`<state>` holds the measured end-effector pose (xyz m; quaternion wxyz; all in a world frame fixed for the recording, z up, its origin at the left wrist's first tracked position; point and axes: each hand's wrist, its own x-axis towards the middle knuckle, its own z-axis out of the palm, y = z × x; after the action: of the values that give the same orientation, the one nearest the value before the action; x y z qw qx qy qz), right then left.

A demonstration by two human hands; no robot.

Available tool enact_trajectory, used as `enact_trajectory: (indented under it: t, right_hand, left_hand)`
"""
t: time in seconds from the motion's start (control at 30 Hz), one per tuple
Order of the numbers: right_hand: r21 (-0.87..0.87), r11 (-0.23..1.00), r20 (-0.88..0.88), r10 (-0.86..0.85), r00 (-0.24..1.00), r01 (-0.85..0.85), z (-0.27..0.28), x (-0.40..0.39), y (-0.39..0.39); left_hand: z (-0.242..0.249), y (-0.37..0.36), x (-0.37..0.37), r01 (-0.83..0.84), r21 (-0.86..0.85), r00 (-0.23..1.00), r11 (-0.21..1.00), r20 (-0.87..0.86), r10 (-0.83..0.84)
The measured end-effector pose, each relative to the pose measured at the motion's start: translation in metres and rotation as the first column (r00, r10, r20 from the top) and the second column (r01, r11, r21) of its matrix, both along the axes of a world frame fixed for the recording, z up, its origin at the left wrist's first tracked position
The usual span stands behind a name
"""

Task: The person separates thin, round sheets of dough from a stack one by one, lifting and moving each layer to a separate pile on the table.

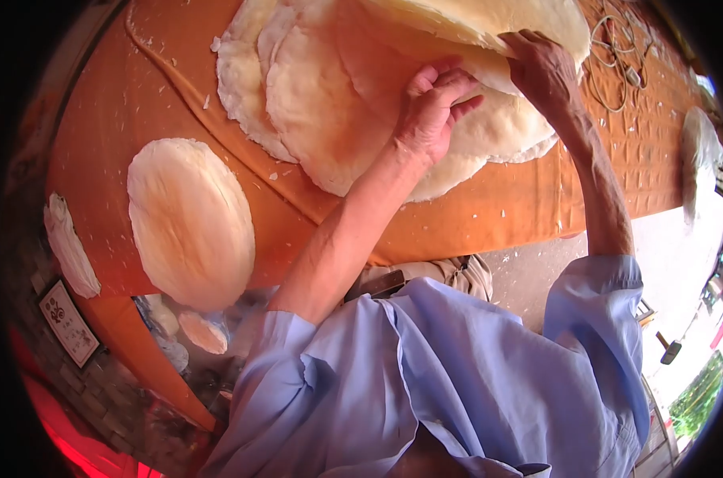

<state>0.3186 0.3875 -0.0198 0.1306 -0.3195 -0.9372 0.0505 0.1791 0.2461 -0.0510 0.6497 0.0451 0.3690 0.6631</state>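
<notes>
One pale sheet [497, 17], over a pile [310, 95] at twelve o'clock on the bench [98, 135], seems mid-lift: right hand [539, 70] pinching its edge, left hand [432, 115] part-open nearby. Raising it further calls for gentle support.

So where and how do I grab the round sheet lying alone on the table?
Pinch the sheet by its near edge, coming from your own side, probably thumb above and fingers beneath: that edge pokes out past the table.
</notes>
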Motion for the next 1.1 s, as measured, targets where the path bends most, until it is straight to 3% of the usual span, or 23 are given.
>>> enact_trajectory:
  t: [0.03, 0.17, 0.27, 0.37, 0.4, 0.43, 0.47, 0.5, 0.53, 0.63, 0.7, 0.73, 0.8, 0.87, 0.9, 0.93, 1.0, 1.03, 1.1]
  right_hand:
    - [-0.075, 0.996, 0.078, -0.038, 0.996, 0.044, 0.002, 0.000, 0.000]
    - [0.105, 0.989, -0.103, 0.113, 0.988, -0.102, -0.009, 0.002, -0.028]
    - [0.231, 0.973, -0.136, 0.041, 0.990, -0.009, -0.028, 0.002, -0.025]
    - [0.029, 0.999, 0.027, -0.038, 0.999, 0.037, -0.024, 0.002, -0.006]
    - [0.083, 0.997, 0.015, -0.009, 1.000, 0.007, -0.021, 0.005, 0.010]
    - [0.143, 0.989, -0.026, -0.020, 0.999, 0.024, -0.011, 0.013, 0.032]
    - [0.182, 0.936, 0.056, -0.316, 0.947, 0.302, 0.026, 0.002, 0.035]
    - [0.158, 0.905, 0.083, -0.410, 0.908, 0.394, 0.074, -0.017, 0.036]
    - [0.069, 0.905, 0.076, -0.425, 0.902, 0.421, 0.123, -0.024, 0.021]
    - [0.259, 0.937, -0.093, -0.216, 0.972, 0.233, 0.103, -0.001, 0.013]
    - [0.308, 0.945, -0.135, -0.072, 0.988, 0.111, 0.084, -0.010, -0.011]
    - [0.077, 0.986, 0.015, -0.148, 0.989, 0.146, 0.076, -0.014, -0.020]
    - [0.025, 0.992, 0.061, -0.126, 0.990, 0.124, 0.077, -0.014, -0.032]
    - [0.046, 0.976, -0.076, -0.209, 0.975, 0.213, 0.095, 0.000, -0.035]
    - [0.072, 0.914, 0.062, -0.403, 0.913, 0.399, 0.128, -0.006, -0.047]
    - [0.082, 0.814, 0.094, -0.581, 0.808, 0.575, 0.162, -0.018, -0.063]
    - [0.130, 0.897, -0.233, -0.386, 0.893, 0.422, 0.167, 0.008, -0.048]
    - [0.102, 0.901, -0.256, -0.387, 0.886, 0.423, 0.170, 0.010, -0.046]
    - [0.107, 0.900, -0.238, -0.388, 0.890, 0.422, 0.177, 0.013, -0.032]
  left_hand:
    - [-0.002, 0.001, 0.000, -0.001, 0.014, 1.000, 1.000, 0.002, 0.001]
    - [-0.003, 0.008, -0.005, 0.002, 0.102, 1.000, 0.995, -0.002, -0.001]
    - [0.001, 0.014, -0.009, 0.006, 0.109, 1.000, 0.994, -0.031, -0.003]
    - [0.001, 0.011, -0.016, 0.042, 0.083, 0.998, 0.996, -0.058, -0.037]
    - [0.004, 0.008, -0.020, 0.056, 0.072, 0.996, 0.996, -0.072, -0.051]
    - [0.008, 0.002, -0.023, 0.054, -0.032, 0.991, 0.998, -0.118, -0.057]
    - [0.009, -0.006, -0.027, 0.068, -0.086, 0.983, 0.994, -0.166, -0.082]
    - [0.008, -0.016, -0.032, 0.079, -0.142, 0.971, 0.987, -0.212, -0.108]
    - [0.007, -0.026, -0.035, 0.085, -0.200, 0.958, 0.976, -0.252, -0.135]
    - [0.005, -0.035, -0.040, 0.044, -0.222, 0.966, 0.974, -0.239, -0.098]
    - [0.005, -0.031, -0.042, 0.029, -0.193, 0.970, 0.981, -0.230, -0.074]
    - [0.007, -0.026, -0.043, 0.032, -0.175, 0.969, 0.984, -0.234, -0.073]
    - [0.009, -0.020, -0.046, -0.024, -0.151, 0.953, 0.988, -0.301, -0.023]
    - [0.010, -0.016, -0.047, -0.133, -0.130, 0.905, 0.982, -0.420, 0.067]
    - [0.006, -0.014, -0.055, -0.177, -0.111, 0.889, 0.978, -0.445, 0.110]
    - [0.007, -0.008, -0.063, -0.227, -0.093, 0.876, 0.970, -0.456, 0.161]
    - [0.001, 0.001, -0.083, -0.296, -0.022, 0.858, 0.955, -0.445, 0.256]
    - [-0.007, 0.006, -0.096, -0.312, 0.035, 0.857, 0.949, -0.421, 0.297]
    - [0.005, 0.015, -0.104, -0.189, 0.134, 0.928, 0.973, -0.301, 0.222]
